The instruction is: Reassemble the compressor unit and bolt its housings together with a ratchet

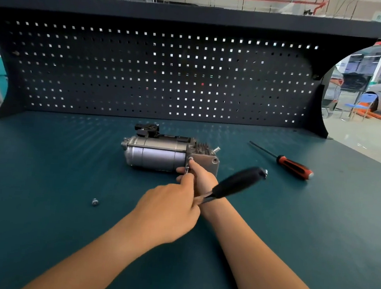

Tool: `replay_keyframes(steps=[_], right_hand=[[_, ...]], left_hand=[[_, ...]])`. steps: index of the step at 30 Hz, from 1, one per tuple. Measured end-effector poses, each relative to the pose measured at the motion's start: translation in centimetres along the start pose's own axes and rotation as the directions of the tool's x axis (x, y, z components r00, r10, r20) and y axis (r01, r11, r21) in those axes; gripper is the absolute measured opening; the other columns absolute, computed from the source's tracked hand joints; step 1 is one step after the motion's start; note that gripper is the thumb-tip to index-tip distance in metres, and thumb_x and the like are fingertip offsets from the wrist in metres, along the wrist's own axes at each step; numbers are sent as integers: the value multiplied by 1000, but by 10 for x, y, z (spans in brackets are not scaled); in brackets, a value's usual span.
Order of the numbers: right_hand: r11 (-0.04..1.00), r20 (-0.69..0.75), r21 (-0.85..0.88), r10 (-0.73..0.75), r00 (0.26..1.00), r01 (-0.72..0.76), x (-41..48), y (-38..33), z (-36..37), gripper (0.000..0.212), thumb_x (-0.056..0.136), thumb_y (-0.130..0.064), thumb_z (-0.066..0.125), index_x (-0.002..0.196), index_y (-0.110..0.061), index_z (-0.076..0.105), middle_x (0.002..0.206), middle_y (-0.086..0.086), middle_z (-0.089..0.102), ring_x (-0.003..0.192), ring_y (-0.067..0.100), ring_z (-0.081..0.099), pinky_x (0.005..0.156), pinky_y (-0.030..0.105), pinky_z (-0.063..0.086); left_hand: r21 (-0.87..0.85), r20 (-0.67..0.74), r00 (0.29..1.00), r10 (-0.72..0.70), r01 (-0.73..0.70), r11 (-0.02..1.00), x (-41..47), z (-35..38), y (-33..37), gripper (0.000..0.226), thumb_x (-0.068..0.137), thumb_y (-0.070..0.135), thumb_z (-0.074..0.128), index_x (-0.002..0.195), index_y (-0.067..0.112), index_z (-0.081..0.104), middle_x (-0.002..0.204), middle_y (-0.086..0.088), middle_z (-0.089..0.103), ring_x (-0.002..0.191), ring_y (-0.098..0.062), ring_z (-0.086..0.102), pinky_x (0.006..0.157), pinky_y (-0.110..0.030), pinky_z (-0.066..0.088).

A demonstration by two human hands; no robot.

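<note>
The silver compressor unit (pixel 156 156) lies on its side in the middle of the bench, its finned grey housing (pixel 206 160) at the right end. My right hand (pixel 202 178) reaches to the housing's front corner, and its fingers pinch a small metal piece (pixel 186 167) just below a bolt head (pixel 190 158). My left hand (pixel 167 211) lies close behind it and grips the metal neck of the ratchet (pixel 236 183). The ratchet's black handle is blurred and sticks out to the upper right over my right wrist. The ratchet's head is hidden by my hands.
A loose bolt (pixel 95 201) lies on the green bench mat (pixel 56 167) to the left of my arms. A screwdriver with an orange and black handle (pixel 293 167) rests at the right. A dark pegboard (pixel 159 72) closes off the back of the bench.
</note>
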State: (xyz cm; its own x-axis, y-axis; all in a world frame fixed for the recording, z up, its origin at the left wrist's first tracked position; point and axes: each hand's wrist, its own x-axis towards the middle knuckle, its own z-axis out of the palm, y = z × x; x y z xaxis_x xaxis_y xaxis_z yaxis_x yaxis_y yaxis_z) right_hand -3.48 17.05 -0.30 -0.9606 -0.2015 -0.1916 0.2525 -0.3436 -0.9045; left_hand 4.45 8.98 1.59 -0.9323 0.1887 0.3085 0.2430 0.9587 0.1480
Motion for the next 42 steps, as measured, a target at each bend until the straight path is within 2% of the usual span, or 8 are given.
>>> replay_keyframes(steps=[2,5,12,16,20,23,30,42], right_hand=[[1000,-1,-2,-12,1000,12,1,3,1,34,98,-29,44,75,-8,59,46,0,54,40,11,50,42,18,38],[997,-19,-63,-51,999,50,2,6,-1,37,98,-32,43,75,-11,63,50,-2,60,52,14,54,51,24,41],[1000,24,2,5,1000,-5,1,1,-5,31,98,-26,42,84,-7,63,58,0,68,49,12,60,51,23,48],[1000,48,10,-5,999,5,2,2,-5,31,98,-26,41,87,-7,63,60,1,67,54,15,56,61,27,46],[999,53,40,-3,999,0,1,2,-7,31,98,-25,42,87,-6,64,60,1,67,57,16,60,65,29,47],[998,29,64,18,999,-20,0,0,-7,31,98,-23,41,82,-8,63,55,0,66,60,15,59,60,26,48],[999,-5,42,26,1000,-26,3,0,-13,25,96,-19,45,76,-10,58,48,-2,61,42,10,56,46,21,42],[1000,80,-30,-1,997,3,-1,-3,-8,30,98,-25,45,82,-7,63,71,6,66,66,16,61,60,23,47]], left_hand=[[-430,88,992,-85,115,896,-6,5,-3,38,92,24,42,128,28,32,83,5,56,70,-15,57,61,-31,43],[-914,295,943,-152,325,243,-9,10,-2,24,93,7,47,107,27,49,93,-5,61,50,-8,57,50,-23,49],[-673,503,854,-135,289,-680,-11,6,3,23,94,20,48,91,1,61,70,-14,66,43,-11,56,45,-21,52],[-415,565,814,-131,143,-899,-12,1,-1,16,92,10,45,89,-2,55,57,-8,56,36,-9,49,38,-15,45],[-697,519,822,-236,246,-674,-8,3,8,18,93,4,42,94,9,60,52,-3,49,34,-7,42,34,-13,35],[-943,333,888,-317,314,-111,-4,5,14,35,93,0,42,105,25,63,54,0,49,38,-8,46,36,-16,32],[-627,327,944,42,183,757,1,-10,0,47,91,11,37,104,54,50,65,9,53,49,6,53,46,-9,36],[389,353,935,21,-167,906,14,-24,17,9,93,16,42,89,15,49,91,-4,49,80,-23,48,59,-30,34]])
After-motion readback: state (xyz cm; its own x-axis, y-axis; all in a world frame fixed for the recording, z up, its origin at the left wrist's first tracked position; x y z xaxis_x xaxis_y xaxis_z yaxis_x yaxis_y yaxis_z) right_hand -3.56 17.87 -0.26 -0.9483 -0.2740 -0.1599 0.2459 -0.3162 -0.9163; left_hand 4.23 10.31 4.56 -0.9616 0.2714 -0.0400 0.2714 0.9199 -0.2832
